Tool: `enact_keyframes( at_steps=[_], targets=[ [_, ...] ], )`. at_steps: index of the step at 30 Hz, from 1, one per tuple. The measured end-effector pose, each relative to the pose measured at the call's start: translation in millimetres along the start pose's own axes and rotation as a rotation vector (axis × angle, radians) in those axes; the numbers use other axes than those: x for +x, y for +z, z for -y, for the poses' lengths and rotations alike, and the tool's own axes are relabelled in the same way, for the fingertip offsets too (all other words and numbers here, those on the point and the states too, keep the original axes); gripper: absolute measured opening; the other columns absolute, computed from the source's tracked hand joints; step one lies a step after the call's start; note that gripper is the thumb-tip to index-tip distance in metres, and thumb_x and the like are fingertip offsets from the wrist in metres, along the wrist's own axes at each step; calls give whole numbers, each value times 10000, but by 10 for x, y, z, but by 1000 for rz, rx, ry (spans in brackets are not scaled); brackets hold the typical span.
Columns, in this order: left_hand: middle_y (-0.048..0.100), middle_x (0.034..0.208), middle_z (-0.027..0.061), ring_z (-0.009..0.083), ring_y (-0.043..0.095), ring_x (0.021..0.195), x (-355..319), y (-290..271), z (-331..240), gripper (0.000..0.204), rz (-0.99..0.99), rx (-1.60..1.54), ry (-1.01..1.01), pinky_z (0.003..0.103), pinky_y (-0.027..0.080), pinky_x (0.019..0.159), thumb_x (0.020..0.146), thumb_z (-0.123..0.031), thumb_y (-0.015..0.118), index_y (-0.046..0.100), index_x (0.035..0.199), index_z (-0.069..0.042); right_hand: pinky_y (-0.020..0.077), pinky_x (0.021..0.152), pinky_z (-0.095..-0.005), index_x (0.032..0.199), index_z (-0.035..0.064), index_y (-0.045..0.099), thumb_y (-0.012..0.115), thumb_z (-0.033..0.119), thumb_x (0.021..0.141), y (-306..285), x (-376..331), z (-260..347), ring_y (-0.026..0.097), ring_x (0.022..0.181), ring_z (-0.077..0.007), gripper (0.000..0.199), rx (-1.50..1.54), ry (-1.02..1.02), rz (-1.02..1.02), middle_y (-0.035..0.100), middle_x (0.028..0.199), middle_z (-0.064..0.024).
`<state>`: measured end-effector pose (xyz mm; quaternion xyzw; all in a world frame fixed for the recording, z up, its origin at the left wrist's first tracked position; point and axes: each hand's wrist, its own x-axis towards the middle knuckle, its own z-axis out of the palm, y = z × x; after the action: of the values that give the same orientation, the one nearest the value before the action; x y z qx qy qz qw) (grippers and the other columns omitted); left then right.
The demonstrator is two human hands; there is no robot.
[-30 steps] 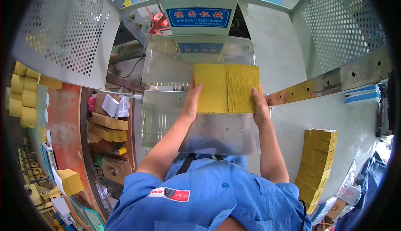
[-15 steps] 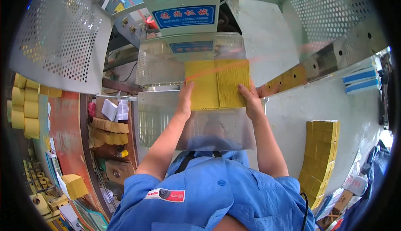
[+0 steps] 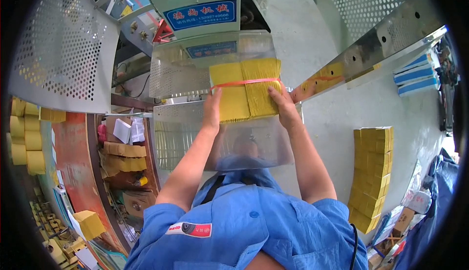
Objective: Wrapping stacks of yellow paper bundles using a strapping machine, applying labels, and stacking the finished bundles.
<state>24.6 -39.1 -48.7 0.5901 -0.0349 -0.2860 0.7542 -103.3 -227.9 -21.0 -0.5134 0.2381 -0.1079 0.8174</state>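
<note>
Two yellow paper bundles, side by side under one red band, gripped by left hand and right hand, fingers clasping the outer edges.

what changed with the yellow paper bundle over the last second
A thin red strap now crosses the yellow paper bundle, absent a second ago. The bundle sits a little further up the metal platform. The left hand and right hand hold its sides as before; the yellow stack on the floor is unchanged.
</note>
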Motion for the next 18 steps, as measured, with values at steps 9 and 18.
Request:
enact_keyframes(
  at_steps=[9,18],
  targets=[
    [600,1205,44,132,545,1107,-50,-14,-62,558,33,-9,-32,303,412,964,942,-444,604,522,1309,-32,371,1050,-333,1478,52,328,582,320,969,33,-65,49,468,1241,-187,629,-24,-52,-20,503,1337,-80],
    [611,1240,55,152,557,1142,-436,-293,94,511,-173,-39,50,319,432,977,995,-447,512,575,1286,-32,335,1080,-325,1418,-12,425,489,284,1011,113,-213,-229,464,1255,-185,507,99,-126,-73,536,1318,-95]
  ],
)
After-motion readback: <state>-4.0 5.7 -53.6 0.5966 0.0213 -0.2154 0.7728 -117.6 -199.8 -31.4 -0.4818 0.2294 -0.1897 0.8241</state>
